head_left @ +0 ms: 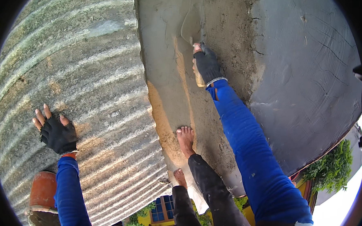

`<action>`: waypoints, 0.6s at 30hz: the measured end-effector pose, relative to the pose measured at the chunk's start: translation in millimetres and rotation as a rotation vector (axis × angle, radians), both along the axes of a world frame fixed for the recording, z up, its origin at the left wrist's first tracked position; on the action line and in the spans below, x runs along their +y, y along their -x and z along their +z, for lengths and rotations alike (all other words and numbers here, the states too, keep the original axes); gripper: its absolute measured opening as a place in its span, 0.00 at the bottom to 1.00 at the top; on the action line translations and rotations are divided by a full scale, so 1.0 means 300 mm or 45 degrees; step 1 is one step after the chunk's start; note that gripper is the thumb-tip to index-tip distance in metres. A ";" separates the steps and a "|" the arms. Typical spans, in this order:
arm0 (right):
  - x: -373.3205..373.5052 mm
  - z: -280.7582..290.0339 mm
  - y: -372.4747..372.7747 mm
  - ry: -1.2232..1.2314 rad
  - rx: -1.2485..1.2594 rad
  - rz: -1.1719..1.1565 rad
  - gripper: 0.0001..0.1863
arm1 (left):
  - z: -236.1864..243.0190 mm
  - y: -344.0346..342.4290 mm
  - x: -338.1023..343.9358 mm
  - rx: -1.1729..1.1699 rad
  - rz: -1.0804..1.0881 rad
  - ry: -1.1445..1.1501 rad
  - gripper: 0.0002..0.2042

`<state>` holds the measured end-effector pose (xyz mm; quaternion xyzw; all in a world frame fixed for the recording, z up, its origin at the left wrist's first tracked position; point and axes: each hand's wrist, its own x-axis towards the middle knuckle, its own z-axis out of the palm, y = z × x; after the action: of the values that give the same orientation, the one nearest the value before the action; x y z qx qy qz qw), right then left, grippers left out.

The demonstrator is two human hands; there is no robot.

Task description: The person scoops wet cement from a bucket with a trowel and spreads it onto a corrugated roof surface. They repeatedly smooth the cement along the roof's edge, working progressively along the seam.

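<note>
While both blue sleeves (pixel 252 150) enter from the lower edge, the left hand (pixel 58 133), in a dark fingerless glove, lies open with fingers spread on the corrugated sheet (pixel 105 82). Beside its forearm, an orange bucket (pixel 43 187) lies tilted, mouth toward the lower edge. Two bare feet (pixel 185 139) stand between the arms, one ahead of the other, on the mortar-smeared strip (pixel 161 44).

Right hand (pixel 208 64), similarly gloved, is closed around the handle of a trowel (pixel 191 24).

Key relation: the trowel's blade lies directly ahead of the right fist, its long axis roughly parallel to the strip, tip away from the person. Right hand is the nearer; the left is well apart, across the sheet's edge. Blade colour merges with the wet grey; cannot tell how firmly it bears down.

Right of the blade: a rough brown band (pixel 230 28), then a smooth grey surface (pixel 304 53). Farthest, past the lower edges: greenery (pixel 333 166) and a blue-paned window (pixel 162 209).
</note>
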<state>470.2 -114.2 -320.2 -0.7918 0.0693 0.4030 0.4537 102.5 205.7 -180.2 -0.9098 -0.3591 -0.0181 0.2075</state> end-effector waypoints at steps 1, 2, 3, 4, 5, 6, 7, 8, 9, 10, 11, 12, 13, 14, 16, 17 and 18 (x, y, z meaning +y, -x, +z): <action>0.046 -0.005 -0.096 -0.103 0.003 -0.006 0.17 | 0.000 0.003 -0.005 0.015 0.005 0.003 0.28; 0.089 -0.011 -0.172 -0.009 -0.076 0.034 0.17 | -0.002 0.004 -0.004 0.028 0.012 0.001 0.28; 0.136 -0.023 -0.249 -0.025 -0.194 0.112 0.19 | -0.005 0.004 -0.004 0.032 0.021 -0.012 0.28; 0.179 -0.039 -0.315 0.091 -0.197 0.150 0.19 | -0.005 0.005 -0.003 0.052 0.048 0.010 0.28; 0.200 -0.057 -0.359 0.177 -0.216 0.195 0.21 | -0.009 0.002 0.001 0.019 0.013 -0.018 0.28; 0.200 -0.076 -0.379 0.163 -0.203 0.225 0.21 | -0.008 0.004 0.000 0.007 -0.005 -0.017 0.28; 0.191 -0.091 -0.379 0.159 -0.188 0.255 0.22 | -0.008 0.004 -0.001 0.004 -0.008 0.007 0.28; 0.172 -0.094 -0.371 0.156 -0.178 0.290 0.23 | -0.008 0.004 -0.003 0.006 -0.026 0.005 0.28; 0.150 -0.098 -0.327 0.181 -0.232 0.347 0.23 | -0.006 0.004 -0.002 0.006 -0.023 0.007 0.28; 0.140 -0.102 -0.265 0.198 -0.297 0.408 0.23 | -0.007 0.002 0.000 -0.005 -0.013 0.001 0.28; 0.131 -0.086 -0.232 0.267 -0.298 0.403 0.23 | -0.007 0.000 0.001 0.006 0.007 -0.002 0.28; 0.125 -0.064 -0.198 0.164 -0.198 0.461 0.22 | -0.005 0.001 0.001 0.023 0.024 -0.003 0.28; 0.077 -0.023 -0.130 0.059 -0.035 0.455 0.22 | -0.004 0.001 0.002 0.029 0.031 0.007 0.28; 0.067 0.006 -0.097 0.107 -0.004 0.468 0.21 | -0.003 0.000 0.003 0.023 0.025 0.006 0.28; 0.077 0.047 -0.067 0.090 0.054 0.504 0.20 | -0.005 0.002 0.006 -0.027 -0.004 0.035 0.28; 0.099 0.054 -0.091 0.089 0.050 0.396 0.20 | -0.006 0.004 0.007 -0.023 -0.005 0.015 0.28; 0.121 0.055 -0.147 0.092 0.056 0.285 0.20 | -0.007 0.007 0.006 -0.024 -0.009 0.016 0.28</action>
<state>514.3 -77.8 -303.6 -0.8013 0.0047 0.4658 0.3754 100.5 207.6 -182.3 -0.9121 -0.3581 -0.0252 0.1981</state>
